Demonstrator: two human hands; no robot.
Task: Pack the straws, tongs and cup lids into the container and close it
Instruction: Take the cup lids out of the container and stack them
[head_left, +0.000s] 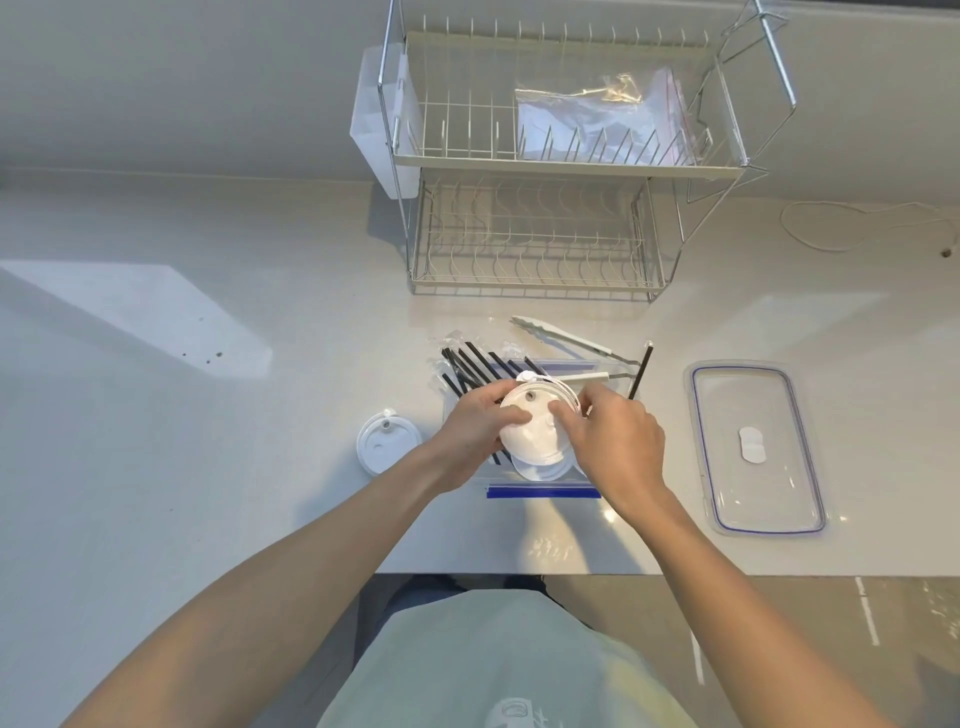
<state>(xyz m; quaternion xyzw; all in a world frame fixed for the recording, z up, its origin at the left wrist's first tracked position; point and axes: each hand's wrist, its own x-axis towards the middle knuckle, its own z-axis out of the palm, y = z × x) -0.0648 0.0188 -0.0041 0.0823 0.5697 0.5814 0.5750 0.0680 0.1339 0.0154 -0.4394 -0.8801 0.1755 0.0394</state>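
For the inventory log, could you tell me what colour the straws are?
Black, inside clear wrappers, best seen in the head view.

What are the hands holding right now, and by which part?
Both hands hold a white cup lid above the container: left hand on its left edge, right hand on its right edge, thumbs on top.

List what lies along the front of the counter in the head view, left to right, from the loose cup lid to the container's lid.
Loose cup lid → left hand → stack of cup lids held in both hands over the container → right hand → container lid, lying flat.
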